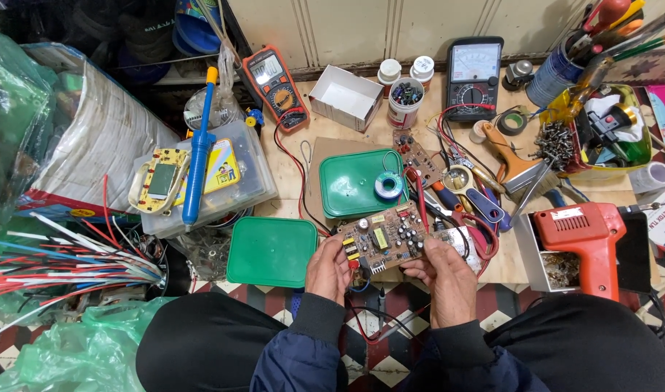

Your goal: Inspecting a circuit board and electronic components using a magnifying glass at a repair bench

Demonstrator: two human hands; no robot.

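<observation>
Both hands, left hand (328, 267) & right hand (446, 270), clasp a brown rectangular circuit board (382, 239) w/ capacitors by its short ends, just above the wooden bench (289, 163) edge. Board's probably light, stiff, fragile; best held by edges. Green plastic lid (271, 251) beside, orange soldering gun (590, 239) right. Cluttered workshop, checkered floor (380, 363).

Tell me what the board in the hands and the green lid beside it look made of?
The circuit board looks like brown laminate, matte, studded with metal and plastic parts. The green lid seems moulded plastic: smooth, evenly coloured, faint sheen, rounded corners. Both hands, left and right, grip the board's edges.
</observation>
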